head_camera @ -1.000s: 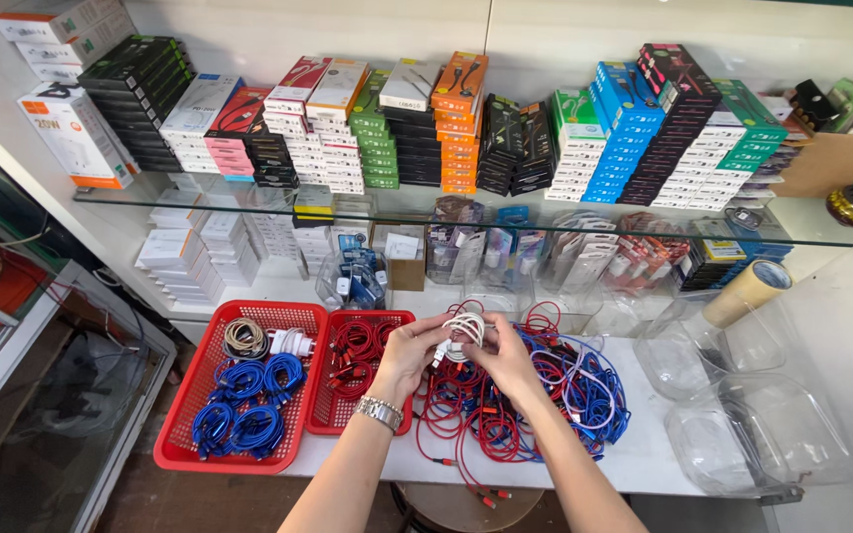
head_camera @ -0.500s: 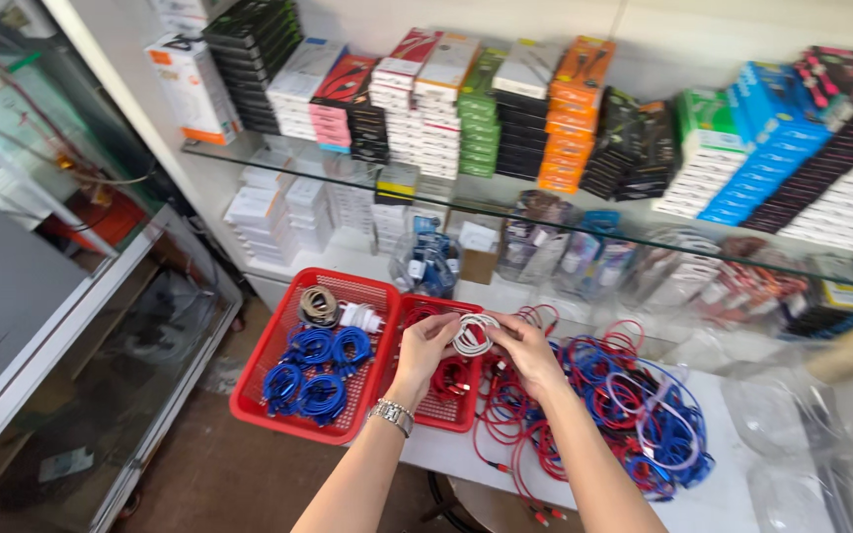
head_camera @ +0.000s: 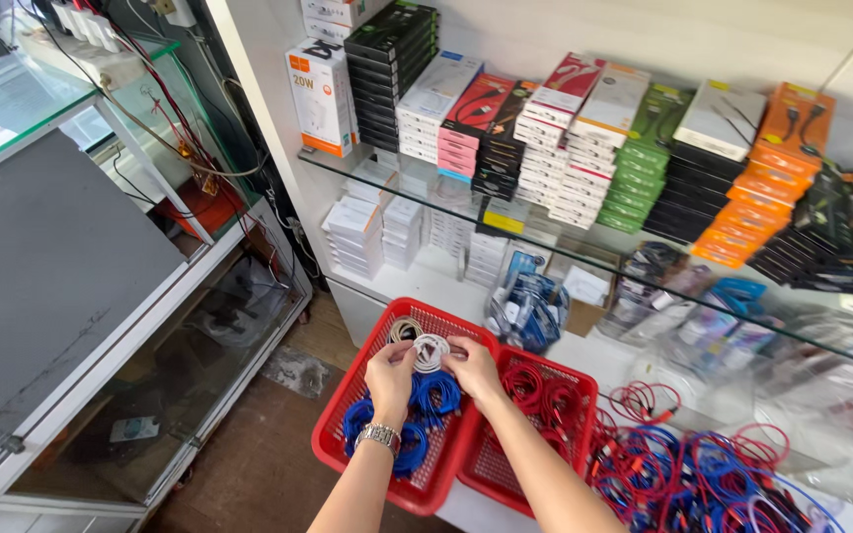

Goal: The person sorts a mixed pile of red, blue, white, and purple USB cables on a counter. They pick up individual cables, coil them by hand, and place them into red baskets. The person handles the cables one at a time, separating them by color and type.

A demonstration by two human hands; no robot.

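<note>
Both hands meet over the far end of the left red basket (head_camera: 343, 449), which sits at the left end of the white counter (head_camera: 466, 508). The left hand (head_camera: 390, 380) and the right hand (head_camera: 473, 367) each pinch a side of a small white cable coil (head_camera: 430, 351), fingers closed on it, and hold it just above the basket's contents. A watch (head_camera: 378, 436) shows on the left wrist.

As a judgement of progress: the sorting looks partly done. Coiled blue cables (head_camera: 425, 400) already fill much of this basket, with a pale beige coil (head_camera: 405, 329) at its far rim, and the second red basket (head_camera: 580, 390) just to the right holds coiled red cables (head_camera: 537, 390). A large loose tangle of red and blue cables (head_camera: 698, 474) lies on the counter's right part, so a good deal appears left.

Above, a glass shelf (head_camera: 348, 170) carries stacked flat boxes in columns: black at the left, then white, pink and black, green, black, and orange towards the right edge. A tall white box with an orange band (head_camera: 320, 96) stands at the shelf's left end. Below the glass, small white boxes (head_camera: 357, 232) are stacked at the counter's back left, and clear bagged items (head_camera: 530, 311) lie behind the baskets.
</note>
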